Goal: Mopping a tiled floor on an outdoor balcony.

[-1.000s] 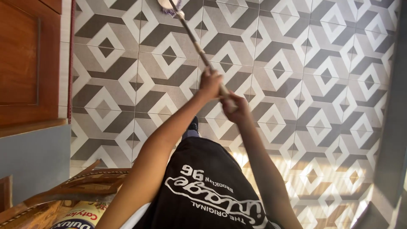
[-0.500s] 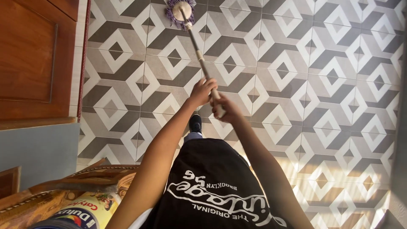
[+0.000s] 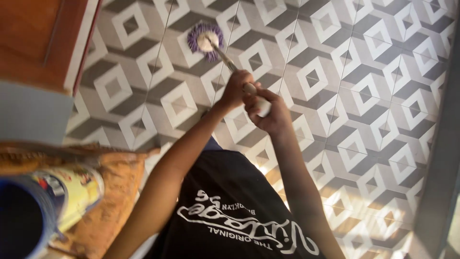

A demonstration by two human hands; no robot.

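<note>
Cylindrical can [image 3: 72,192] lower left, yellow label with red and blue patches (blurred), blue rim

The mop head [image 3: 205,42] rests on the floor [image 3: 364,72] ahead, a cabinet [image 3: 38,38] to its left, a can [image 3: 52,196] nearer left.

Warm daylight falls in from about four o'clock, laying bright patches on the floor tiles [image 3: 364,192]. At eight o'clock a blue can [image 3: 28,216] sits close and badly blurred. Elsewhere focus is fair, slightly soft.
</note>
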